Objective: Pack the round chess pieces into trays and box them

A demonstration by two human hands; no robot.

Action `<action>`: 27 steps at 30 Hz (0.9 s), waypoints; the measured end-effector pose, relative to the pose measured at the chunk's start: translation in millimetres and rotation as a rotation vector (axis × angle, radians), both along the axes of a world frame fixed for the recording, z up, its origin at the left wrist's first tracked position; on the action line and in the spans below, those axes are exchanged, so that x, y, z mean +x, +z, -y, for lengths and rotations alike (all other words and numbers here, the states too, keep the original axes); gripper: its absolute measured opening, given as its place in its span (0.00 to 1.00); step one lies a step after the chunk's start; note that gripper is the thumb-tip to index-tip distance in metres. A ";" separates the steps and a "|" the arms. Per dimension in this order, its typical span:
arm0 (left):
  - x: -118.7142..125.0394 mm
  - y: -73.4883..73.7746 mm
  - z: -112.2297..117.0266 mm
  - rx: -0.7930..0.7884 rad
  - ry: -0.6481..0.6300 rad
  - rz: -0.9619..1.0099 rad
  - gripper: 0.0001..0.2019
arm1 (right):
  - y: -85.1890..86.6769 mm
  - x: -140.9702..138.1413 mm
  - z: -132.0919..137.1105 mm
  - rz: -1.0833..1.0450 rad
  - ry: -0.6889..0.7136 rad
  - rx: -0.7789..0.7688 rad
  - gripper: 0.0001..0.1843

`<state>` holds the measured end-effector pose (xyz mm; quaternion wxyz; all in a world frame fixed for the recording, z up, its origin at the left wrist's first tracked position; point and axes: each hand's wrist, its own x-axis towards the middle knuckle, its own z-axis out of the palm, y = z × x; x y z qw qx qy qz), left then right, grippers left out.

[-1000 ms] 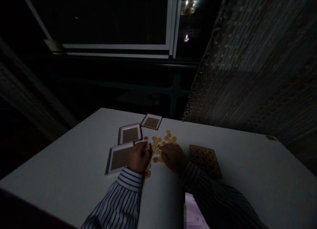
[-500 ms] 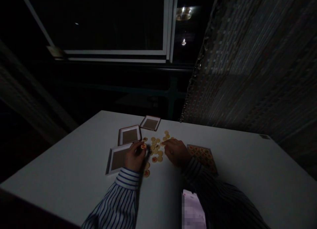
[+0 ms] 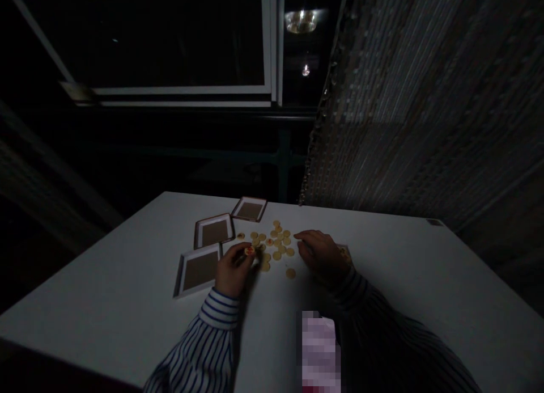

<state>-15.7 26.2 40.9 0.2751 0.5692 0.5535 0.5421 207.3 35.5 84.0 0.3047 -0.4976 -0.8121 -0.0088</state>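
Observation:
My left hand pinches a round Chinese chess piece with a red character on its face. It hovers at the left edge of a loose spread of pale wooden pieces, mostly blank side up. My right hand is on the other side of the spread, fingers stretched leftward and the thumb apart; I see nothing between them. Beneath and behind that hand is a tray of chess pieces, mostly hidden by the hand and sleeve. One single piece lies nearer me.
Three shallow box parts, a near one, a middle one and a far one, lie left of and behind the pieces on the white table. A pixelated pinkish object is at the front. A beaded string curtain hangs behind.
My right hand has moved right, away from the pieces, and now covers most of the tray. The loose pieces lie differently. My left hand still holds its piece; the view has shifted slightly.

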 end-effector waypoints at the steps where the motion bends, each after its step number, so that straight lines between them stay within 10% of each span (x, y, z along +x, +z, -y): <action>1: 3.3 0.8 0.7 -0.008 -0.002 0.028 0.14 | -0.7 2.6 1.3 -0.003 -0.001 0.006 0.12; 27: 68.9 11.8 -0.3 -0.021 -0.245 0.114 0.08 | -28.2 55.6 20.3 -0.055 -0.078 0.073 0.14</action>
